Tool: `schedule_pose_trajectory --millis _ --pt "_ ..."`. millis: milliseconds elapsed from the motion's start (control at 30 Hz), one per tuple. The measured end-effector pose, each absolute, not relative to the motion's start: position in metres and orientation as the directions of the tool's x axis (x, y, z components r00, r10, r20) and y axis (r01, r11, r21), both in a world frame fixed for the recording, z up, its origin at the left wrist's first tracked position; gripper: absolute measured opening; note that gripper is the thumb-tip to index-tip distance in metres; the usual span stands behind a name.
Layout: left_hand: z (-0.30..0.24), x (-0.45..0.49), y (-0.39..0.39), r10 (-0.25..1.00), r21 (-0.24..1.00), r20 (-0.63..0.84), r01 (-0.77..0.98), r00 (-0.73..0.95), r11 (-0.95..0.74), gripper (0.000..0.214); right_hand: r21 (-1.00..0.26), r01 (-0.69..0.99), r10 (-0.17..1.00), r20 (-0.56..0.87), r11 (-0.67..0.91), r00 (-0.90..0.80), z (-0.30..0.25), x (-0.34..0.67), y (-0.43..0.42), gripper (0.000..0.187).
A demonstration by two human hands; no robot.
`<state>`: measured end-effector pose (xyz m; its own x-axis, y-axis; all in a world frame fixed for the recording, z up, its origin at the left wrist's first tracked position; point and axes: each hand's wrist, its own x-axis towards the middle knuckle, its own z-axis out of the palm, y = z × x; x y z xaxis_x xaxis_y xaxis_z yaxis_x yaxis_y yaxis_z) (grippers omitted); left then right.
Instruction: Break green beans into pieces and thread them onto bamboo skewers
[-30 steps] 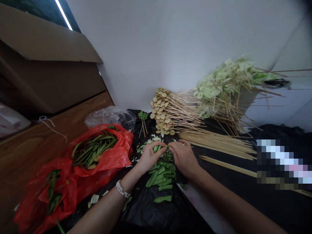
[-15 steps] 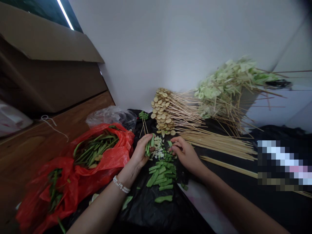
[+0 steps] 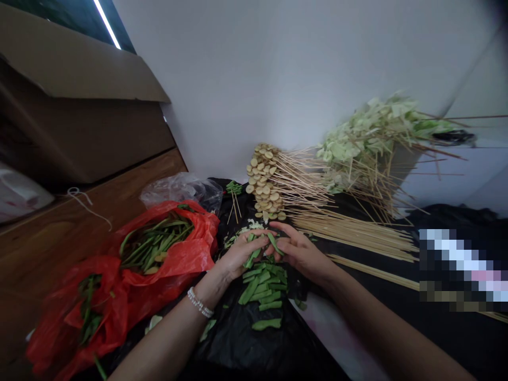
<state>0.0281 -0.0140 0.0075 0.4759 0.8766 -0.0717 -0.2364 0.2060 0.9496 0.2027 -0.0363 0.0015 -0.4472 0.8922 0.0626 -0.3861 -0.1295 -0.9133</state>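
Above a pile of cut green bean pieces [image 3: 260, 288] on black plastic, my two hands come close together. My left hand [image 3: 242, 254] is closed around a few flat green bean pieces [image 3: 253, 253]. Between the fingers and thumb of my right hand [image 3: 299, 251] is a single green bean piece [image 3: 273, 243], slanted toward the left hand. Pale chopped scraps [image 3: 254, 226] lie just behind the hands. Farther back rest a few skewers threaded with green bean pieces [image 3: 234, 187].
Left of my arm, red plastic bags [image 3: 202, 246] hold long green beans. Skewered pale round slices [image 3: 264, 177] are stacked against the wall, with skewered cabbage leaves [image 3: 369, 127] to their right. Bare bamboo skewers [image 3: 357, 233] lie right of my right hand. A cardboard box [image 3: 87, 121] stands at left.
My left hand has moved right and slightly nearer, bringing its bean pieces close to my right hand. The right hand now shows a longer bean piece between its fingers.
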Motion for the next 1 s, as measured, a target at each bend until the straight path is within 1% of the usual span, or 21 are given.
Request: schedule_pose_trajectory --millis 100,200,300,400,533,633,700,800,1000 --pt "0.0098 0.0293 -0.0169 0.884 0.958 -0.032 -0.237 0.467 0.16 0.034 -0.908 -0.395 0.89 0.057 -0.143 -0.452 0.0026 0.2019 -0.0373 0.058" --pt "0.0096 0.0298 -0.0175 0.901 0.963 -0.012 -0.239 0.434 0.128 0.033 -0.934 -0.343 0.895 0.062 -0.105 -0.442 0.0029 0.202 -0.0364 0.054" --pt "0.0081 0.0297 -0.0159 0.948 0.983 0.028 -0.182 0.317 0.032 0.028 -0.983 -0.182 0.943 0.083 0.025 -0.322 0.001 0.2019 -0.0327 0.044" --pt "0.008 0.0303 -0.0143 0.974 0.992 0.128 -0.016 0.189 -0.127 0.023 -0.977 0.024 0.966 0.206 0.212 -0.156 -0.001 0.2015 -0.0291 0.029" --pt "0.0087 0.0323 -0.0149 0.935 0.917 0.313 0.202 0.168 -0.344 0.012 -0.913 0.209 0.936 0.337 0.351 -0.099 0.001 0.2011 -0.0306 0.02" --pt "0.0073 0.033 -0.0158 0.895 0.849 0.408 0.286 0.18 -0.445 0.007 -0.828 0.369 0.903 0.42 0.422 -0.091 0.0046 0.2009 -0.0346 0.014" --pt "0.0059 0.033 -0.0161 0.886 0.833 0.425 0.302 0.187 -0.464 0.008 -0.773 0.444 0.882 0.461 0.452 -0.095 0.0062 0.201 -0.0364 0.01" --pt "0.005 0.033 -0.0169 0.882 0.826 0.43 0.309 0.192 -0.471 0.009 -0.719 0.503 0.86 0.498 0.479 -0.106 0.0066 0.201 -0.037 0.012" --pt "0.009 0.035 -0.0197 0.894 0.855 0.417 0.262 0.165 -0.448 0.01 -0.574 0.616 0.793 0.592 0.54 -0.144 0.0033 0.2002 -0.0367 0.013"
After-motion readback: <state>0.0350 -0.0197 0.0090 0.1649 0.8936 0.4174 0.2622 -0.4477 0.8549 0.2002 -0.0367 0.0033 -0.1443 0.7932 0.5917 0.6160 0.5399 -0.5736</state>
